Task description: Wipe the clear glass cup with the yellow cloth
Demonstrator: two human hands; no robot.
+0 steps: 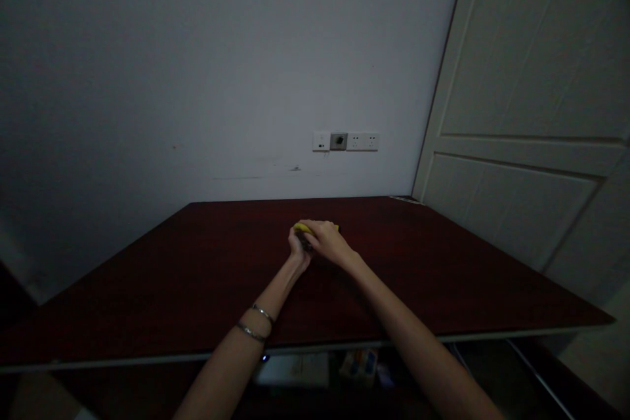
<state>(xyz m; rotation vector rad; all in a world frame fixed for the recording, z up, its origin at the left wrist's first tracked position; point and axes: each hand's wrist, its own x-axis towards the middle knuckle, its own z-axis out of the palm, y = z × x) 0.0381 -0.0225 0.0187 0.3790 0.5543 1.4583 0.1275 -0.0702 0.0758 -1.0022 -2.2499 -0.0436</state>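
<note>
Yellow shows just under the right fingers: a soft-looking yellow thing (302, 228) pokes out at their left edge, and another bit of yellow shows just beyond the knuckles. The right hand (329, 239) is closed over it. Between the palms sits a dark thing (304, 241), which the left hand (298, 247) appears to cup and grip from the left; its fingertips are mostly hidden, and I cannot make out what the dark thing is. Both hands touch or nearly touch, above the middle of the red-brown desk (236, 236), whose bare top spreads to either side of the fingers. Beyond the fingertips, on the wall, are the sockets (363, 141).

To do this well, I would let the left hand be a firm, quiet cradle and have the right work with light pressure, fingers flat rather than pinching. Keeping both low over the desk makes a slip harmless. The light is dim, so tilting the dark thing upward between the fingers should help in checking it.
</note>
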